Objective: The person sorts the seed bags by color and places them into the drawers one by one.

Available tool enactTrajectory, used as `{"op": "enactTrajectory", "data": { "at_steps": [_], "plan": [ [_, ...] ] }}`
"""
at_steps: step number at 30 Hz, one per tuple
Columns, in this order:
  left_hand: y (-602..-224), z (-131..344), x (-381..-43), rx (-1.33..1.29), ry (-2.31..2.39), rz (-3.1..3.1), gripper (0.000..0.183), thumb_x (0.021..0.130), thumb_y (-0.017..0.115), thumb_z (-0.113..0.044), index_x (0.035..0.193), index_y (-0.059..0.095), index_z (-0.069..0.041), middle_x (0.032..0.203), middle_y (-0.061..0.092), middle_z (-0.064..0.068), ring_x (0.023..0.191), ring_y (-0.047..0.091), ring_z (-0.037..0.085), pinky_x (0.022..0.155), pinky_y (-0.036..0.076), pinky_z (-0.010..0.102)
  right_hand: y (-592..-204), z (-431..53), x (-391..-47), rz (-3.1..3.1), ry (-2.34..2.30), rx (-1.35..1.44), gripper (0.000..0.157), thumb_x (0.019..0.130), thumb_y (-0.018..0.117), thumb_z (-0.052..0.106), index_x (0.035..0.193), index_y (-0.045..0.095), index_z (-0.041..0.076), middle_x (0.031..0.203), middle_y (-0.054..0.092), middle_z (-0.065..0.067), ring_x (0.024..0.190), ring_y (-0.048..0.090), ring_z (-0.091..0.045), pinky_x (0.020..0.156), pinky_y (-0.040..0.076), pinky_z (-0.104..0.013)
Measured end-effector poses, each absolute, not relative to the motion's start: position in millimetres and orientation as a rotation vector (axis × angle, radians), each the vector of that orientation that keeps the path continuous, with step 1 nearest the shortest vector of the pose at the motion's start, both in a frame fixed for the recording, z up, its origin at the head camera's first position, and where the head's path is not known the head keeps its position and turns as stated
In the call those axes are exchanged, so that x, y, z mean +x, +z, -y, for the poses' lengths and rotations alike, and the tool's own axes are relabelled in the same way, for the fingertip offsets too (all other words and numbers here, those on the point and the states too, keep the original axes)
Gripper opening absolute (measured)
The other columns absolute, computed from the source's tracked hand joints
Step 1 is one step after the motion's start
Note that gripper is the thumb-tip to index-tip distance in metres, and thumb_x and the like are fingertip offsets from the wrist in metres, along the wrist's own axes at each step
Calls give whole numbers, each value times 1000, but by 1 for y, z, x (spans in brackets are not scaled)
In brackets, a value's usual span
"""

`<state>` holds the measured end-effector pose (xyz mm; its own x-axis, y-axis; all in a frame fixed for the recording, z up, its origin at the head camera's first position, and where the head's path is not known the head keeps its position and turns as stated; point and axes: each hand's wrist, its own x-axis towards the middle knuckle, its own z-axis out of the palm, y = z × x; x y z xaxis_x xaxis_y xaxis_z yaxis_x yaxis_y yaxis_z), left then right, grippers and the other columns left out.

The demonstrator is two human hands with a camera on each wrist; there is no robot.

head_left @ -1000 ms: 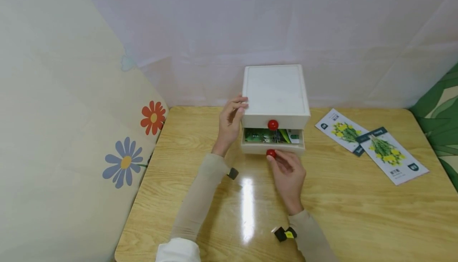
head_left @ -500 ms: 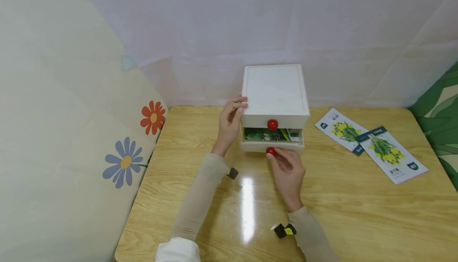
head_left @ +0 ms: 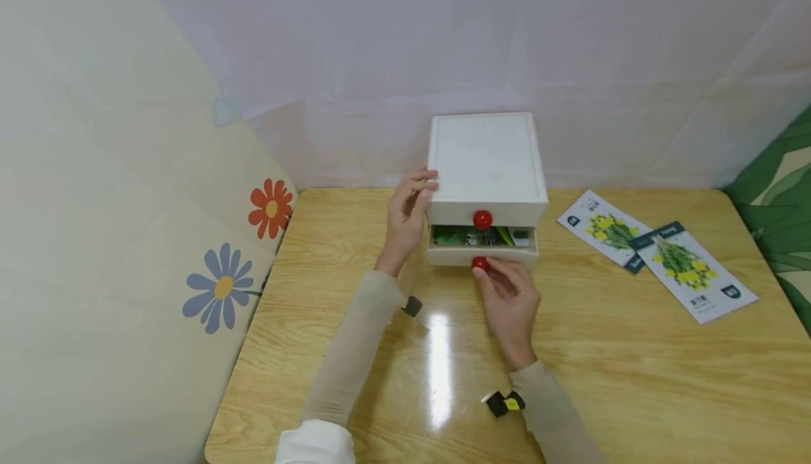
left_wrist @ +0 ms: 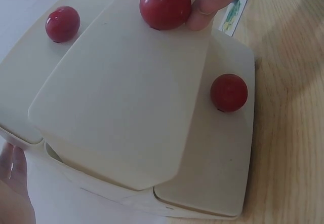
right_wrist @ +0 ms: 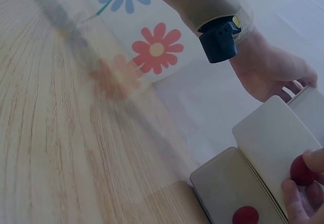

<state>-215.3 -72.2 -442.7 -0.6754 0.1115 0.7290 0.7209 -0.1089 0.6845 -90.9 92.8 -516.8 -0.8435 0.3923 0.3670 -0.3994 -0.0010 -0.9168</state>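
A small white drawer cabinet (head_left: 484,154) stands at the back of the table. Its middle drawer (left_wrist: 116,87) juts out partway, and green printed packets (head_left: 503,236) show inside. My right hand (head_left: 512,305) pinches that drawer's red knob (left_wrist: 164,8) between thumb and fingers. Against the cabinet's left side rests my left hand (head_left: 405,217), fingertips at the top edge. In the left wrist view, the upper drawer's red knob (left_wrist: 63,24) and the lower drawer's knob (left_wrist: 229,92) are untouched, both drawers being closed.
Two flower seed packets (head_left: 605,228) (head_left: 695,274) with yellow blooms lie overlapping on the wooden table (head_left: 602,379), right of the cabinet. A pale cloth wall (head_left: 405,48) rises behind it. A flower-printed panel (head_left: 127,168) borders the table's left side.
The middle drawer has slid slightly inward, my right hand moving with its knob. My left hand keeps its place on the cabinet's side.
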Motion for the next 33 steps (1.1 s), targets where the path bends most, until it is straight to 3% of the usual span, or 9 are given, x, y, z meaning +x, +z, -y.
{"op": "enactTrajectory", "data": {
  "at_steps": [15, 25, 33],
  "plan": [
    [-446, 71, -220, -937, -1834, 1691, 16, 94, 45, 17, 103, 58, 21, 123, 53, 43, 136, 40, 54, 123, 30, 46, -512, -94, -97, 1795, 1879, -23, 31, 81, 78, -4, 111, 70, -9, 107, 64, -23, 95, 70, -17, 86, 59, -25],
    [-467, 73, -237, -941, -1833, 1674, 21, 102, 51, -4, 106, 61, 13, 127, 56, 34, 142, 43, 36, 121, 33, 49, -507, -94, -101, 1822, 1863, -15, 30, 83, 78, -3, 112, 70, -8, 107, 64, -22, 95, 69, -17, 86, 59, -23],
    [-464, 73, -235, -950, -1833, 1661, 18, 95, 45, 17, 105, 60, 18, 125, 54, 39, 140, 41, 47, 123, 30, 47, -508, -94, -106, 1792, 1875, -21, 29, 83, 78, -3, 110, 71, -8, 106, 64, -22, 93, 69, -16, 84, 59, -22]
  ]
}}
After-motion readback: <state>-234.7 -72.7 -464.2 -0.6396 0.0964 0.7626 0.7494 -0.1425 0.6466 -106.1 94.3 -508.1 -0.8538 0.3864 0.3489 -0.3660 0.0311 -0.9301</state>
